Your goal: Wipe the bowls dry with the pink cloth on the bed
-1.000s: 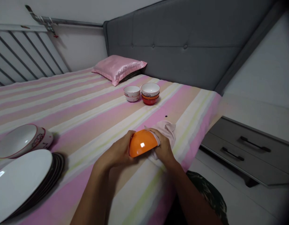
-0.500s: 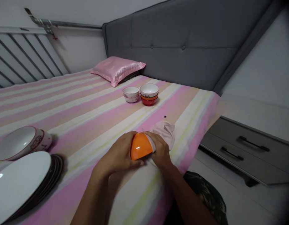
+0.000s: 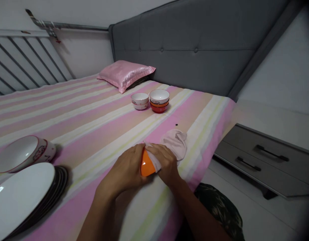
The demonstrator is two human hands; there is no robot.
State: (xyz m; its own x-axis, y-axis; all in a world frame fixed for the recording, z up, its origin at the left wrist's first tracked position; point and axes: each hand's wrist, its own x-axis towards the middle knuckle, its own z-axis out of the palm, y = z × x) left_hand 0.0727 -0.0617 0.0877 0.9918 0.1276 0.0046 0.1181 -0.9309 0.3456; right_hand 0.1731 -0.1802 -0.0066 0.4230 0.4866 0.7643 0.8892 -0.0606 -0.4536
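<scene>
An orange bowl (image 3: 146,164) is held on its side between my two hands, low over the near part of the bed. My left hand (image 3: 128,165) is closed around its left side. Against its right side my right hand (image 3: 166,163) presses a pale pink cloth (image 3: 176,144), fingers curled over the fabric. The cloth's loose end lies on the sheet beyond the right hand. Most of the bowl's inside is hidden from me.
Two stacks of small bowls, one white (image 3: 140,100) and one mixed (image 3: 159,101), stand farther back. At left are larger white bowls (image 3: 21,152) and stacked plates (image 3: 24,197). A pink pillow (image 3: 125,73) lies near the grey headboard (image 3: 182,50). A drawer cabinet (image 3: 265,160) stands right.
My right hand has moved left over the orange bowl, bringing the cloth across more of its outside. Less orange shows now. The left hand keeps its hold.
</scene>
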